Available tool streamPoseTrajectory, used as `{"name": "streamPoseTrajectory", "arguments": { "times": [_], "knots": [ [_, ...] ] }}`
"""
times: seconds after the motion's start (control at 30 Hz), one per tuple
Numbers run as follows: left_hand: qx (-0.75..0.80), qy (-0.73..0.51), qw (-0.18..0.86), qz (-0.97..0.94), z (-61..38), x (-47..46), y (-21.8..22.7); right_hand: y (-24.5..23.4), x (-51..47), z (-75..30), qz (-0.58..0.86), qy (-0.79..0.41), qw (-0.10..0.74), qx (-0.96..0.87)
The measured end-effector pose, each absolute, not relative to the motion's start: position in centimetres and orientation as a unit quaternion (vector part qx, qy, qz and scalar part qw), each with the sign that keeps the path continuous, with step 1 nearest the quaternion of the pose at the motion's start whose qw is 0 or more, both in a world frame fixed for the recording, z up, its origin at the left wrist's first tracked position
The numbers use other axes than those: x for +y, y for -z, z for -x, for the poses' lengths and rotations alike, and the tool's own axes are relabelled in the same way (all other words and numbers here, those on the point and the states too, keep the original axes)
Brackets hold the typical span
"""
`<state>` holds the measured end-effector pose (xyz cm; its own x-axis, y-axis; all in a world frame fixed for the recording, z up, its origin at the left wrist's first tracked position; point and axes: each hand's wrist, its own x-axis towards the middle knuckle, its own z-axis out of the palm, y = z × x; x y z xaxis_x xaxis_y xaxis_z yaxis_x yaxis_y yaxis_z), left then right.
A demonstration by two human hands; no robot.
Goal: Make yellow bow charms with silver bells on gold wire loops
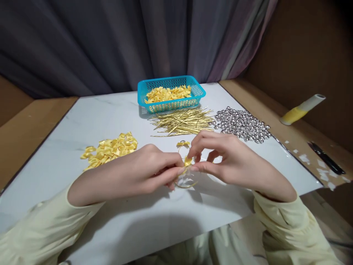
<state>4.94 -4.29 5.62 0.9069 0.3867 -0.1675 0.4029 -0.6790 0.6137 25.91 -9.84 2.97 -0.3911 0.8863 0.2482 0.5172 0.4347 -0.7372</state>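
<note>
My left hand (149, 171) and my right hand (226, 158) meet over the middle of the white table (82, 121). Both pinch a small yellow ribbon bow (188, 161) on a thin gold wire ring (187, 182) that hangs below the fingertips. A second yellow bow (183, 143) sits on the wire just behind them. Both hands have their fingers closed in a pinch. To the left lies a pile of loose yellow bows (110, 149).
A blue basket (171, 105) with yellow bows stands at the back. In front of it lies a heap of gold wires (182, 121), and a heap of silver beads (242, 125) to its right. On the right ledge lie a white-and-yellow tube (302, 109) and a black tool (327, 158).
</note>
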Motion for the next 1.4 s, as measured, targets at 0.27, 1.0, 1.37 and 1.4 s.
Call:
{"name": "streamPoseTrajectory", "arguments": {
  "times": [0.27,1.0,1.37,1.4],
  "knots": [
    [0.210,0.016,0.299,-0.931,-4.9,-4.6,-5.4,-2.8,-9.9,-25.9,0.453,-0.358,0.274,-0.769],
    [0.207,0.042,0.265,-0.941,-4.5,-4.4,-4.4,-2.5,-9.0,-26.1,0.427,-0.558,0.169,-0.691],
    [0.192,0.043,0.277,-0.940,-4.3,-4.3,-4.1,-2.4,-9.0,-26.0,0.427,-0.590,0.175,-0.663],
    [0.191,0.043,0.279,-0.940,-4.3,-4.3,-4.1,-2.4,-9.0,-26.0,0.428,-0.588,0.179,-0.662]
  ]
}}
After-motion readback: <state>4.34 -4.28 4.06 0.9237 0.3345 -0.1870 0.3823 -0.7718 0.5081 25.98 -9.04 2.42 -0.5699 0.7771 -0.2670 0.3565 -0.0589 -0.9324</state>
